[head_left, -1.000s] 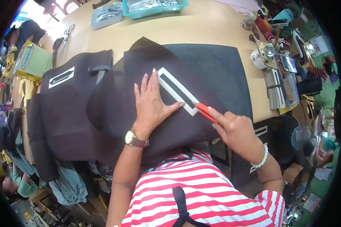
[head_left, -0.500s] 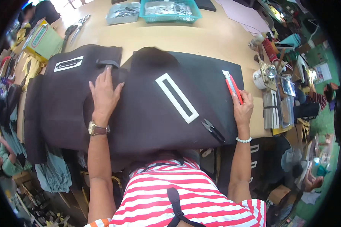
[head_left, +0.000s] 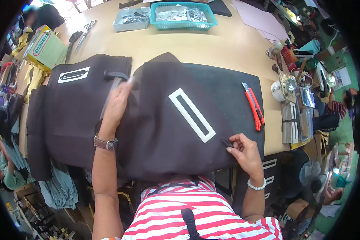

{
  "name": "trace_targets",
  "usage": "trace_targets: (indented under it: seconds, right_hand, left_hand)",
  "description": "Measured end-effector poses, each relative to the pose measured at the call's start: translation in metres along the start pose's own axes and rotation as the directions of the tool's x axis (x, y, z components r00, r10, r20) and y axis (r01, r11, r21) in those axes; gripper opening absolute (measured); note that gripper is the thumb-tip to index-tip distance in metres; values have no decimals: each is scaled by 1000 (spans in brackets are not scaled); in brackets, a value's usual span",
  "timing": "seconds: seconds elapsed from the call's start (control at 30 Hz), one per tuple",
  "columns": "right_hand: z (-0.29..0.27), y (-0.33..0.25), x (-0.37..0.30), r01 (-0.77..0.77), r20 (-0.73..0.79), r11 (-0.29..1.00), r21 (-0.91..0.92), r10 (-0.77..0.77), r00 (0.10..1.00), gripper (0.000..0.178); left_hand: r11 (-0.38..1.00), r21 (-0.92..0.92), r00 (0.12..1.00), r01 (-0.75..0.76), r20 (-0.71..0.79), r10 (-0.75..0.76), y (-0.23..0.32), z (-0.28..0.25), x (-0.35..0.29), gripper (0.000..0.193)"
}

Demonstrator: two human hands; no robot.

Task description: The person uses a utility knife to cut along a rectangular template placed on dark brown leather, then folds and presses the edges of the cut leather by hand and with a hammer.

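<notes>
Dark brown fabric (head_left: 168,136) spreads across a table in front of me. My left hand (head_left: 118,98) pinches its upper left edge, which is lifted; the fingertips are smeared by motion. A pale strip shows beside that hand. My right hand (head_left: 245,154) is closed at the fabric's lower right, with a small dark thing at its fingertips. It appears to be the thread snips (head_left: 227,143), mostly covered by the fingers. A white rectangular frame (head_left: 192,116) lies on the fabric between my hands. The red utility knife (head_left: 254,108) rests on the black mat (head_left: 228,92), blade exposed.
Another brown piece with a white frame (head_left: 73,75) lies at left, near a dark strap (head_left: 116,75). Farther back are scissors (head_left: 85,36), a box (head_left: 46,48), a turquoise basket (head_left: 184,26) and a clear tray (head_left: 132,25). Tools and a white pot (head_left: 277,91) line the right edge.
My right hand has let go of the utility knife and moved down to where the snips lay. My left hand has gone from lying flat to pinching and lifting the fabric's edge.
</notes>
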State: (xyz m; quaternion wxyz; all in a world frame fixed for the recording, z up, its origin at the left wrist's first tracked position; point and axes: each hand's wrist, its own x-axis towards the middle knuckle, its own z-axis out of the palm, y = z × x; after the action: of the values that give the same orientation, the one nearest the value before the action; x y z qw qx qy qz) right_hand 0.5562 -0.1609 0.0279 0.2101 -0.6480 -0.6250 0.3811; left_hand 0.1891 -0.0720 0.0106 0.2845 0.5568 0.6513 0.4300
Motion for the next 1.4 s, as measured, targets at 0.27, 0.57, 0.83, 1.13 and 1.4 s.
trace_targets:
  seconds: [0.27, 0.57, 0.83, 1.13, 1.4]
  right_hand:
    - [16, -49, 64, 142, -104, 857, 495, -104, 989, 28]
    - [94, -56, 60, -85, 141, 657, 749, -33, 989, 37]
    - [92, -45, 14, -130, 142, 536, 834, 19, 990, 34]
    - [86, -43, 15, -145, 144, 527, 838, 43, 989, 25]
    - [80, -40, 9, -194, 168, 546, 815, 98, 981, 23]
  left_hand:
    - [961, 19, 858, 277, 445, -256, 14, 8, -7, 26]
    - [761, -342, 804, 551, 460, -376, 21, 42, -31, 45]
    - [900, -239, 869, 364, 436, -235, 23, 66, -61, 26]
    - [544, -614, 820, 572, 422, -387, 24, 84, -71, 26]
    - [500, -665, 825, 554, 517, -228, 39, 77, -79, 28]
